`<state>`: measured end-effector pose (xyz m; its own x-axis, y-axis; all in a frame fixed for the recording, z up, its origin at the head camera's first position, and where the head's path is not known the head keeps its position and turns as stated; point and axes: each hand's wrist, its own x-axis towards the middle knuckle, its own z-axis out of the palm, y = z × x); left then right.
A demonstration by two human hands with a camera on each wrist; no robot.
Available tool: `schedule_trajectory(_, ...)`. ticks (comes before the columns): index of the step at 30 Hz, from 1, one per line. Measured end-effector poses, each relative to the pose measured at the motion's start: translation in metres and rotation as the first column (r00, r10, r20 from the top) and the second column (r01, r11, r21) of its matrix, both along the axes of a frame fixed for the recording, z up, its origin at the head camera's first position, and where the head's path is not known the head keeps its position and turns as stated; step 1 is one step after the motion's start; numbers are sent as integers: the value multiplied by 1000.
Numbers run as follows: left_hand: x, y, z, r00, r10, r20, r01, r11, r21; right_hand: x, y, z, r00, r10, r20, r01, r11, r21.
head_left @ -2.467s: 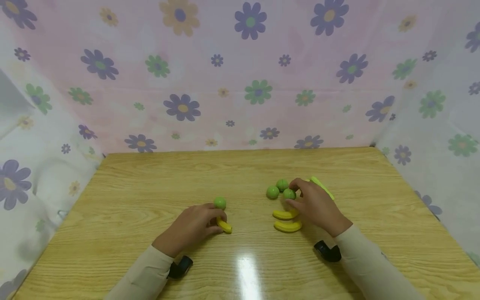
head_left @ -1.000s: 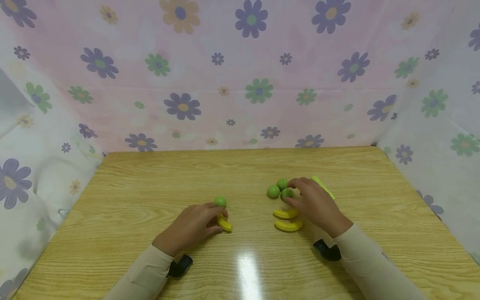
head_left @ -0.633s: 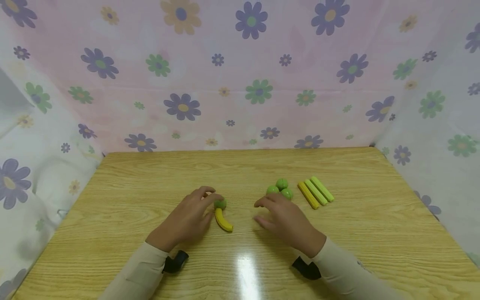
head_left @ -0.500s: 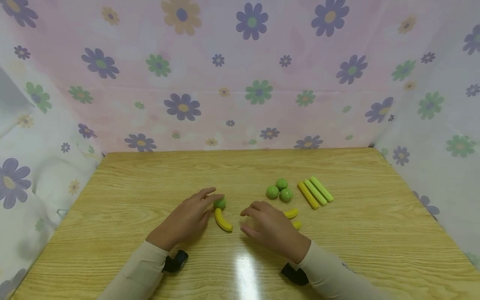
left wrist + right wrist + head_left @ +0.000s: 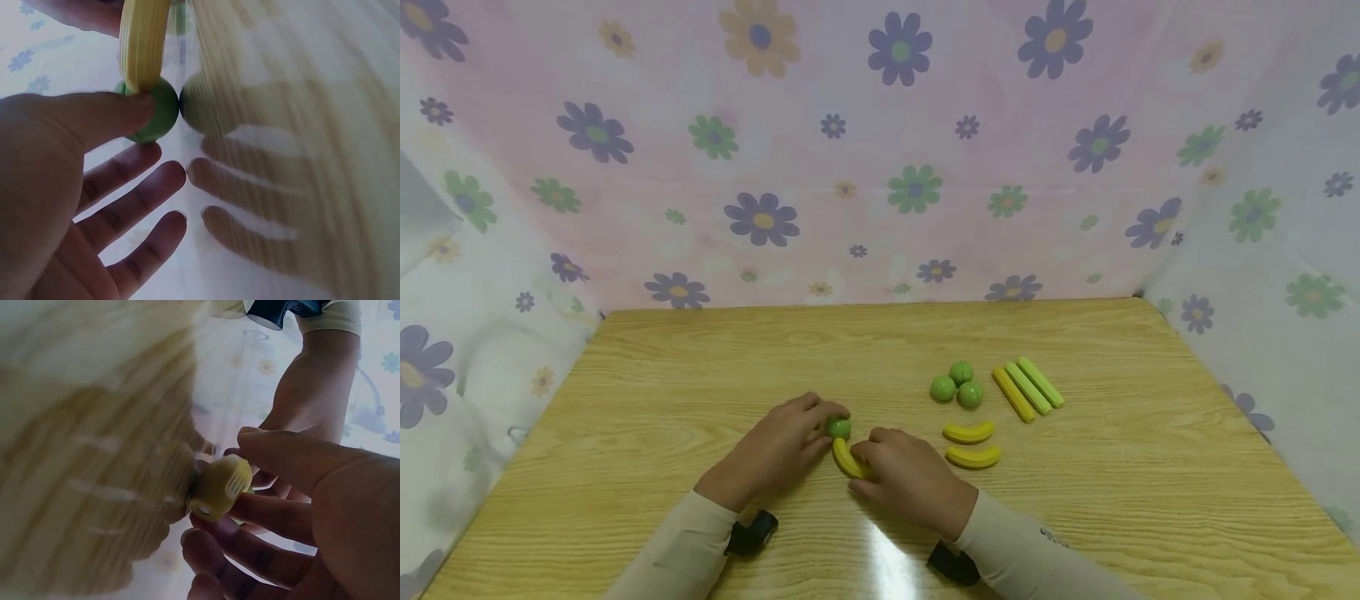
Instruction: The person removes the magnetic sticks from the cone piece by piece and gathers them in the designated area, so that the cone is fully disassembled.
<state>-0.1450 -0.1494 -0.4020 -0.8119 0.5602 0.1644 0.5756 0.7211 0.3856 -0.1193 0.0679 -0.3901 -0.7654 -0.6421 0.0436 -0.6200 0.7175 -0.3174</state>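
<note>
My left hand (image 5: 778,446) pinches a small glossy green ball (image 5: 838,429) between thumb and fingers at the middle of the table; the other fingers stretch out beside it in the left wrist view. Just in front of that ball lies a yellow toy banana (image 5: 846,460), its far end right at the ball. The thumb and forefinger of my right hand (image 5: 913,483) hold this banana (image 5: 220,487) by its near end, low over the wood. In the left wrist view the banana (image 5: 144,44) overlaps the top of the green ball (image 5: 165,115).
Right of my hands lie two more toy bananas (image 5: 973,457) and a cluster of three green balls (image 5: 970,395). Beyond them, one yellow stick (image 5: 1013,395) and two pale green sticks (image 5: 1041,383) lie side by side. A flowered cloth (image 5: 880,250) hangs behind the wooden table (image 5: 722,358).
My right hand has left the ball cluster and come left to the toy banana, which it now holds. My left hand has let go of that banana and taken the green ball behind it.
</note>
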Motion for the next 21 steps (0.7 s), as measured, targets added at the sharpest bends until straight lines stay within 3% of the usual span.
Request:
schedule_trajectory(7, 0, 3, 1, 998, -35, 46, 35, 999, 0, 0, 0, -2, 1000, -7, 20, 7, 1000, 21)
schedule_trajectory(14, 2, 5, 4, 999, -28, 30, 29, 999, -25, 2, 5, 2, 998, 33, -48, -32, 999, 29)
schedule_trajectory(21, 4, 3, 3, 999, -21, 35, 22, 999, -25, 9, 22, 3, 998, 22, -62, -20, 999, 41)
